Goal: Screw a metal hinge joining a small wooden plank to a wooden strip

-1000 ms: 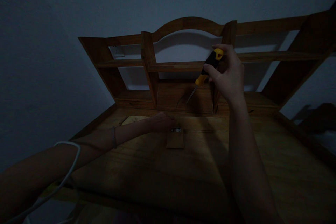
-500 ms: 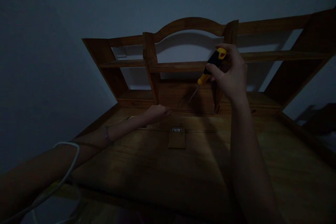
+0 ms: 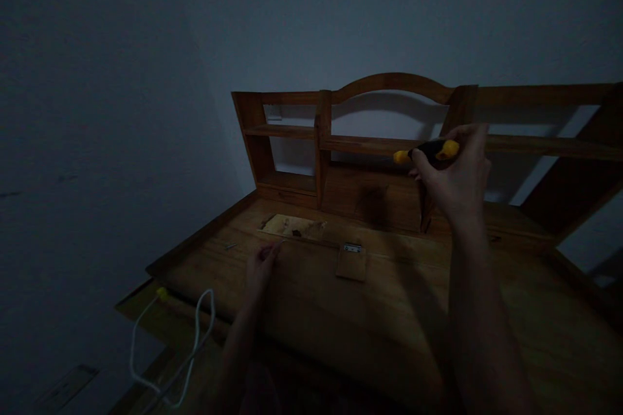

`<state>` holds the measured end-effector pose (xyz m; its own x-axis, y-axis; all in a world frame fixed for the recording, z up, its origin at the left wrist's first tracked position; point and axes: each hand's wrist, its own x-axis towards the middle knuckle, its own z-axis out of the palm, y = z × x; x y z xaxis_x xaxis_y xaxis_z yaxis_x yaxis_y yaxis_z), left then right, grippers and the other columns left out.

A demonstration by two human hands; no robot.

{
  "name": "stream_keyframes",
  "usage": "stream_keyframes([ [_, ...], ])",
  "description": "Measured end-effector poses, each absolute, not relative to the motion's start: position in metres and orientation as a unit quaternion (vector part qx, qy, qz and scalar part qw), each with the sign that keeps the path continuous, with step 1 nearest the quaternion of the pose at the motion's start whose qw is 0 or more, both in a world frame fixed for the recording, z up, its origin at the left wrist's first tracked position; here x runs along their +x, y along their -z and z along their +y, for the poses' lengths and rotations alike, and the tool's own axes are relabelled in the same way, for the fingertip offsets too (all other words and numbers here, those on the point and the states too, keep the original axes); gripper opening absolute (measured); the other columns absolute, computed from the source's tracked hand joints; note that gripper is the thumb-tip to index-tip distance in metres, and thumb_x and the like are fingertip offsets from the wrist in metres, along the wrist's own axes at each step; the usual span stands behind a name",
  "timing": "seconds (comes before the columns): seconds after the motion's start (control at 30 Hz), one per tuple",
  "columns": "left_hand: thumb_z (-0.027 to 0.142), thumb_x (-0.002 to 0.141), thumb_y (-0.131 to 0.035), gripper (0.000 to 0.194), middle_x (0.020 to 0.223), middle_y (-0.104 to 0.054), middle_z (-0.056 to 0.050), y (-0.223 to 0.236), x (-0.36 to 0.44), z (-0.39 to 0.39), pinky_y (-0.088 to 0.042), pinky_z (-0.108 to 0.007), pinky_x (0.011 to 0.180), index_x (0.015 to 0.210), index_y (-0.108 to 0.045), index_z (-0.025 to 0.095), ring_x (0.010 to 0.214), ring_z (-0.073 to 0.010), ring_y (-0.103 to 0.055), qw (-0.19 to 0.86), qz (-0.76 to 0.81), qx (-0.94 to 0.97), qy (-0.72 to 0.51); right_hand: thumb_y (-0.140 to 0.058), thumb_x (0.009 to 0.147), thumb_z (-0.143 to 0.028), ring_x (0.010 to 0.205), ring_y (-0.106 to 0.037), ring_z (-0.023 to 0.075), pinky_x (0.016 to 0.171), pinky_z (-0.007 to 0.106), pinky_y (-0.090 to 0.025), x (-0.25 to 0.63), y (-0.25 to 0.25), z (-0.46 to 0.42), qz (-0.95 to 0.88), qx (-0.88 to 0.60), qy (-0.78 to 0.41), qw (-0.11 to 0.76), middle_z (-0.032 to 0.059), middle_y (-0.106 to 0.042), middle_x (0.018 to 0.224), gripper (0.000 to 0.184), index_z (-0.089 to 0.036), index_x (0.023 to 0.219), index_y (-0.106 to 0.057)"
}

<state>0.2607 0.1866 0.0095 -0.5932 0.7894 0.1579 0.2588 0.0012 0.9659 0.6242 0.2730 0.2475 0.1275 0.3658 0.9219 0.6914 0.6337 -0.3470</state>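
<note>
My right hand is raised over the desk, its fingers wrapped round a yellow and black screwdriver tipped nearly level, handle end to the right. The shaft is hard to see against the shelf. Low over the left part of the desk, my left hand has its fingers pinched together; a thin pale sliver shows at the fingertips, too small to name. Between the hands, a small square wooden board lies on the desktop with a metal hinge at its far edge.
A wooden shelf unit stands along the wall at the back. Ahead of my left hand lies a pale flat piece with dark marks. A small thin item rests farther left. A white cord loops by the desk's front left edge.
My left hand has moved from near the hinge to the left and closer to me. The screwdriver has swung from slanting down to nearly level. The view has turned left.
</note>
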Motion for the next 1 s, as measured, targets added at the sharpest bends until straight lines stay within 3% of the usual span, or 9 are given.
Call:
stream_keyframes([
  [0.13,0.048,0.077,-0.062,0.035,0.094,-0.074,-0.008,-0.011,0.178,0.156,-0.051,-0.034,0.081,0.091,-0.072,0.018,0.092,-0.0267,-0.067,0.075,0.772,0.418,-0.474,-0.069,0.079,-0.032,0.081,-0.067,0.0233,0.069,0.032,-0.05,0.611,-0.25,0.25,-0.676,-0.397,0.126,0.608,0.0044,-0.064,0.095,0.038,-0.024,0.103,-0.041],
  [0.23,0.042,0.084,-0.054,0.031,0.096,-0.073,-0.008,-0.018,0.132,0.149,-0.05,-0.032,0.081,0.094,-0.071,0.018,0.092,-0.0252,-0.067,-0.002,0.791,0.482,-0.377,-0.063,0.081,-0.03,0.067,-0.064,0.0195,0.062,0.03,-0.047,0.609,-0.234,0.237,-0.749,-0.395,0.124,0.517,0.0033,-0.063,0.087,0.027,-0.025,0.09,-0.039],
  [0.3,0.037,0.088,-0.049,0.031,0.098,-0.072,-0.01,-0.019,0.115,0.147,-0.048,-0.033,0.083,0.095,-0.071,0.017,0.093,-0.0253,-0.066,-0.051,0.794,0.52,-0.311,-0.058,0.084,-0.029,0.068,-0.064,0.0192,0.063,0.03,-0.047,0.617,-0.212,0.227,-0.809,-0.378,0.102,0.438,0.0046,-0.064,0.086,0.021,-0.024,0.086,-0.038],
  [0.4,0.034,0.091,-0.046,0.031,0.1,-0.07,-0.012,-0.017,0.107,0.146,-0.047,-0.034,0.084,0.095,-0.071,0.017,0.095,-0.0269,-0.065,-0.096,0.805,0.539,-0.228,-0.053,0.088,-0.029,0.078,-0.067,0.0221,0.069,0.032,-0.051,0.644,-0.161,0.205,-0.846,-0.393,0.059,0.355,0.009,-0.066,0.094,0.014,-0.022,0.097,-0.046],
  [0.53,0.037,0.093,-0.044,0.035,0.106,-0.067,-0.015,-0.018,0.11,0.147,-0.046,-0.036,0.083,0.102,-0.07,0.015,0.098,-0.0291,-0.062,-0.127,0.822,0.525,-0.179,-0.049,0.091,-0.033,0.096,-0.07,0.0275,0.079,0.039,-0.056,0.7,-0.089,0.168,-0.827,-0.482,-0.013,0.291,0.0154,-0.069,0.114,0.037,-0.02,0.125,-0.052],
  [0.63,0.042,0.094,-0.042,0.04,0.11,-0.065,-0.017,-0.032,0.125,0.159,-0.046,-0.039,0.085,0.109,-0.067,0.014,0.101,-0.0309,-0.06,-0.148,0.809,0.53,-0.207,-0.053,0.09,-0.039,0.113,-0.065,0.0326,0.094,0.047,-0.053,0.736,-0.049,0.147,-0.8,-0.529,-0.035,0.281,0.0163,-0.064,0.129,0.046,-0.021,0.132,-0.054],
  [0.8,0.041,0.097,-0.041,0.034,0.101,-0.066,-0.012,-0.068,0.204,0.219,-0.045,-0.037,0.091,0.096,-0.067,0.018,0.1,-0.0261,-0.06,-0.066,0.678,0.647,-0.343,-0.056,0.087,-0.036,0.112,-0.066,0.0347,0.097,0.05,-0.052,0.759,-0.021,0.141,-0.772,-0.562,-0.08,0.287,0.0128,-0.067,0.125,0.044,-0.028,0.13,-0.06],
  [1.0,0.047,0.089,-0.057,0.03,0.094,-0.066,-0.006,-0.069,0.324,0.293,-0.048,-0.032,0.084,0.096,-0.068,0.02,0.09,-0.0202,-0.061,0.171,0.454,0.798,-0.358,-0.058,0.085,-0.034,0.117,-0.061,0.0338,0.101,0.052,-0.048,0.747,-0.032,0.155,-0.784,-0.552,-0.08,0.274,0.0139,-0.062,0.129,0.049,-0.027,0.134,-0.059],
])
